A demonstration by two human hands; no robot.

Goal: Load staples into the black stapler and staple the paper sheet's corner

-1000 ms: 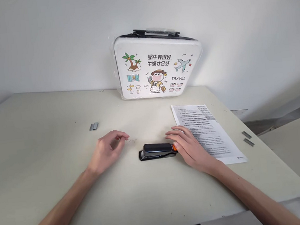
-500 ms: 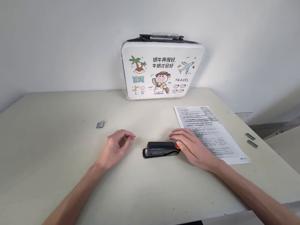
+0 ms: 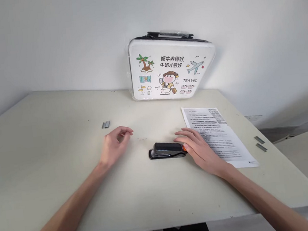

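Note:
A black stapler (image 3: 167, 149) with an orange rear end lies on the table. My right hand (image 3: 198, 149) grips that rear end, thumb at the orange part and fingers along the far side. To the left of the stapler, my left hand (image 3: 115, 145) hovers with thumb and fingertips pinched together. Whatever the pinch holds, if anything, is too small to see. Tiny specks, perhaps loose staples (image 3: 142, 139), lie between my left hand and the stapler. A printed sheet of paper (image 3: 219, 138) rests beyond my right hand, partly covered by it.
Against the wall stands a white cartoon-printed case (image 3: 172, 69) with a black handle. Grey staple strips (image 3: 105, 124) lie beyond my left hand. Two more strips (image 3: 261, 147) lie near the right edge of the table (image 3: 51, 159).
My left hand has drawn back to the left, away from the stapler and the tiny specks. The right hand stays at the stapler's rear end. The view has shifted slightly.

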